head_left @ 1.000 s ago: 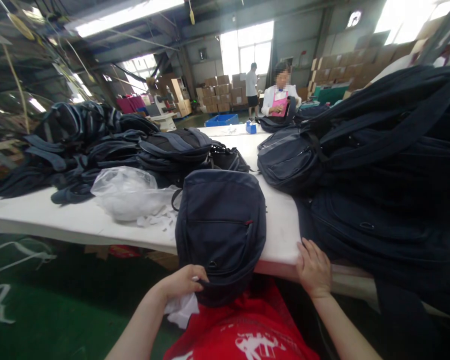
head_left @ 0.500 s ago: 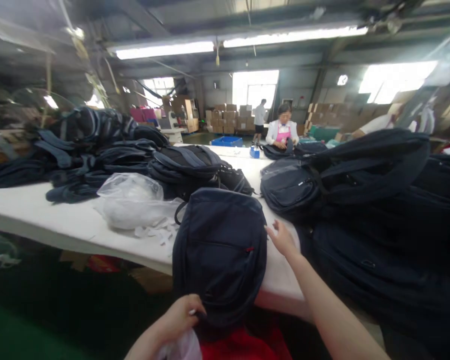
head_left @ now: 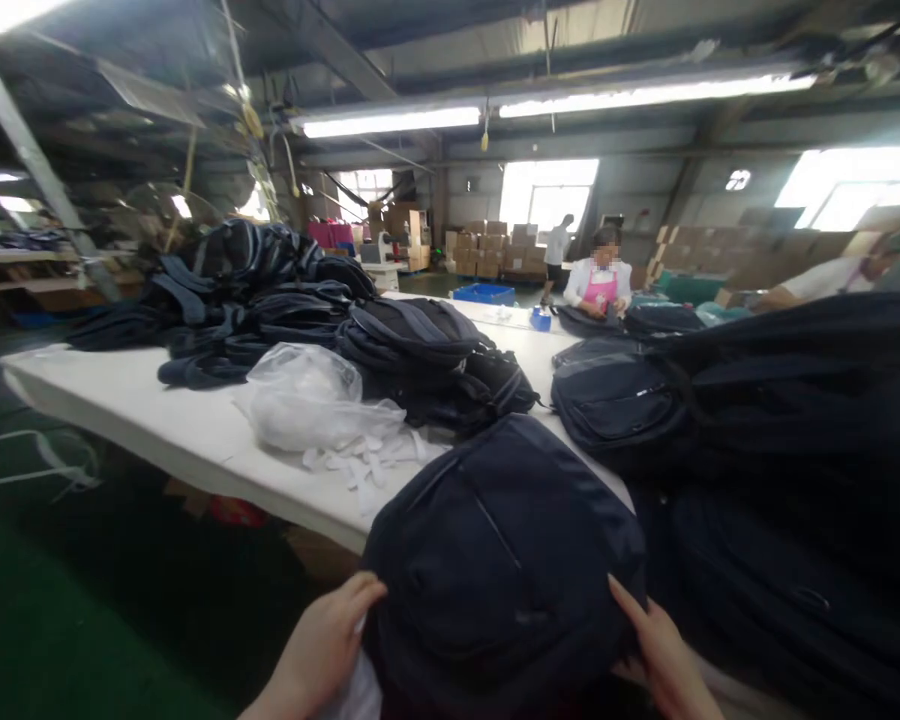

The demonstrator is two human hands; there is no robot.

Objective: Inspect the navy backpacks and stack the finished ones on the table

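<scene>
A dark navy backpack lies tilted in front of me, partly over the front edge of the white table. My left hand is closed on its lower left side, with the thumb and fingertips pinching the fabric. On the right side my right hand grips the backpack, thumb on top and the other fingers hidden beneath it. Some whitish material shows below my left wrist. Just beyond the backpack lie white strips and a clear plastic bag.
Stacked dark backpacks fill the table's far left, and more navy bags crowd the right. A person in a pink apron handles dark fabric across the table, near a blue bin. Cardboard boxes stand behind.
The backpack has turned clockwise and come nearer to me. My right hand, apart from it before, now holds its right side. The left hand has shifted along its left side. The view has swung left.
</scene>
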